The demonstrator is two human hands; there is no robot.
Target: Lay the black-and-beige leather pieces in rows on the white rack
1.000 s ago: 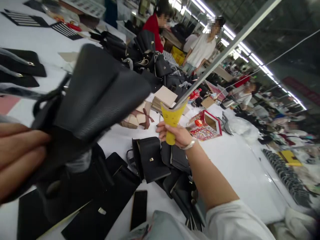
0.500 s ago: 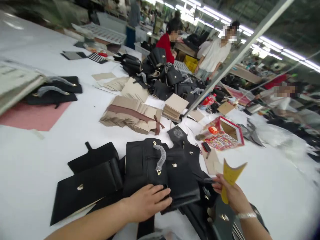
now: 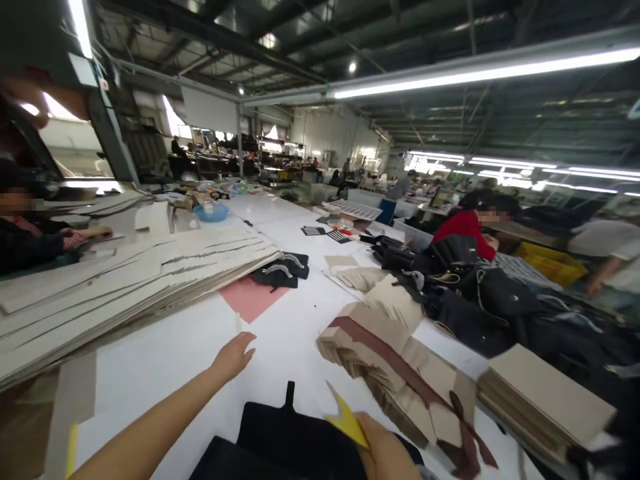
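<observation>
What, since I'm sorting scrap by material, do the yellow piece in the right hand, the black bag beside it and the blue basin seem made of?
Yellow piece: perhaps card or plastic, smooth; its edges look thin and crisp.
Black bag: perhaps leather or imitation leather, matte; few highlights, grain unclear.
Blue basin: probably plastic, smooth; bright, even colour and rounded rim.

Your view: no text, label, brand, number or sign that you can read on anything.
</observation>
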